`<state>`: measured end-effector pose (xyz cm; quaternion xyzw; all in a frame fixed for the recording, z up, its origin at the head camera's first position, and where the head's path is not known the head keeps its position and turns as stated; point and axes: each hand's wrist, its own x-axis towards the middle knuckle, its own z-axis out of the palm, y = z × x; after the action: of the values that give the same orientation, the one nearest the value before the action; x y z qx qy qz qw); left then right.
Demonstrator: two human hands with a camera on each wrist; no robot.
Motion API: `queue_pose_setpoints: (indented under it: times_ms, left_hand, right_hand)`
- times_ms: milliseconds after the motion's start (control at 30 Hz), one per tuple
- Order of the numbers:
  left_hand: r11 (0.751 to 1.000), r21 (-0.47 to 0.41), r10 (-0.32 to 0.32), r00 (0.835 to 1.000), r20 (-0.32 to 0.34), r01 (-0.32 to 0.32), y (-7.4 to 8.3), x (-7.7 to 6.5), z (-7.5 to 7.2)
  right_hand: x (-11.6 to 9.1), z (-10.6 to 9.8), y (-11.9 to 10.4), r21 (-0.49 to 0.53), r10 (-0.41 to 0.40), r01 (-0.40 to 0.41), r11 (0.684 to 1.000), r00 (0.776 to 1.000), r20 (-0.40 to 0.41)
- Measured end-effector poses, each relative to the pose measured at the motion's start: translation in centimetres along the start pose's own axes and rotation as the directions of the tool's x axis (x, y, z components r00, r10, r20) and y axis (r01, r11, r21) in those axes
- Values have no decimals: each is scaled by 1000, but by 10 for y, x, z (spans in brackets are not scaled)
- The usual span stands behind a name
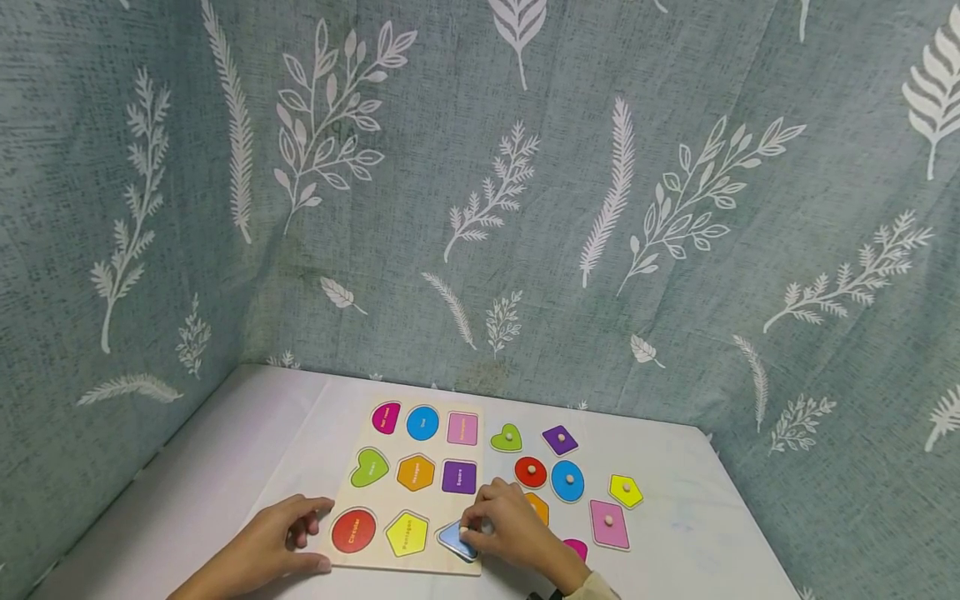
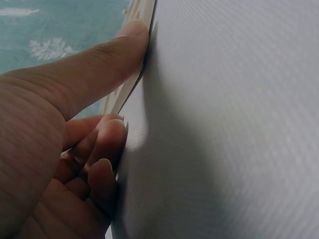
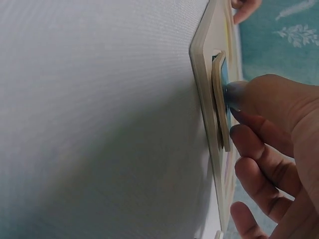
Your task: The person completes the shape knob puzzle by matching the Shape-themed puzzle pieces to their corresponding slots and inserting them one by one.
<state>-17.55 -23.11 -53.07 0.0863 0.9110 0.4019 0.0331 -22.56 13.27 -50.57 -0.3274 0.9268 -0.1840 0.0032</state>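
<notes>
Two hands work at the near edge of a wooden shape puzzle on a white counter.

Right hand (image 1: 513, 529) has its grip pinched on the peg of a blue piece (image 1: 456, 539), which sits tilted, partly in its slot at the near right corner of the puzzle board (image 1: 360, 440); the right wrist view shows the piece raised off the board. Left hand (image 1: 279, 537) rests on the counter (image 1: 217, 492), grip loose and holding nothing, thumb pressed against the board's near left edge. Just past the right hand lie loose pieces: a pink rectangle (image 1: 608, 524), a yellow pentagon (image 1: 626, 491), a blue oval (image 1: 567, 481), a red circle (image 1: 530, 472), then a green heart (image 1: 507, 438) and a purple diamond (image 1: 559, 439). Behind hangs a leaf-patterned cloth (image 1: 480, 183).
</notes>
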Motion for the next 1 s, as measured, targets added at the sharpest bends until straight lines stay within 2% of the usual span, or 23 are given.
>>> queue_pose_setpoints:
  times_ms: [333,533,700,1000]
  left_hand:
    - [999,1,-35,999,2,35,3,-1,1]
    - [1000,-1,-30,1000,5,30,3,0,1]
    - [999,-8,-41,999,10,41,3,0,1]
    - [1000,2,-25,1000,1,25,4,-1,-1]
  right_hand:
    - [-1,-3,-1,-25,-16,16,1000,1000,-2]
    - [1,-2,0,-18,-11,12,1000,1000,20]
    - [0,1,2,1,-10,10,1000,1000,18]
    - [1,2,1,34,4,-5,999,1000,15]
